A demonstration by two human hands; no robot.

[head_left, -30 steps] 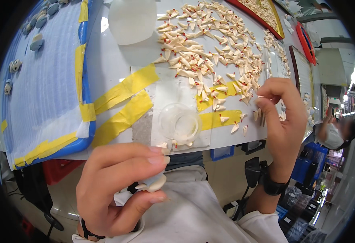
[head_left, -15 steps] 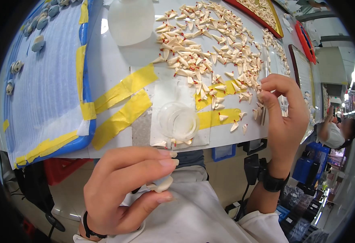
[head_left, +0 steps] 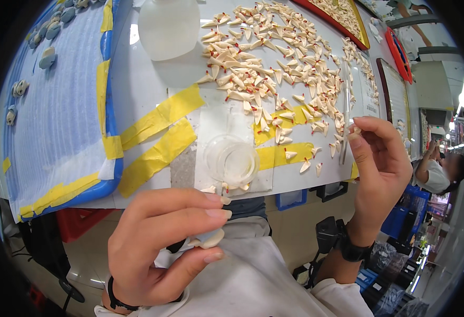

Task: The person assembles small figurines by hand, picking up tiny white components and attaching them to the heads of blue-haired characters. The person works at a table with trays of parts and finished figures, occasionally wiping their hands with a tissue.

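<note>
Near the table's front edge my left hand (head_left: 158, 243) is closed, pinching a small blue-grey and cream piece (head_left: 210, 239) between thumb and fingers. Over the right side of the table, my right hand (head_left: 382, 169) is closed in a pinch on a small cream tooth-shaped piece (head_left: 356, 130), mostly covered by the fingertips. Many similar cream tooth-shaped pieces with red tips (head_left: 253, 68) lie spread over the white table. Between my hands stands a small clear round cup (head_left: 233, 161), with a few such pieces just in front of it.
At left, a blue-rimmed tray (head_left: 116, 169) lined with striped cloth holds several blue-grey and cream pieces. A translucent bottle (head_left: 168, 29) stands at the back. Yellow tape (head_left: 163, 116) crosses the table. A red-and-yellow-edged tray (head_left: 343, 16) sits far right. Another person (head_left: 443, 171) is off to the right.
My right hand has lifted away from the scattered pieces, slightly right and down, with a tooth-shaped piece showing at its fingertips. My left hand has barely moved and keeps its pinch.
</note>
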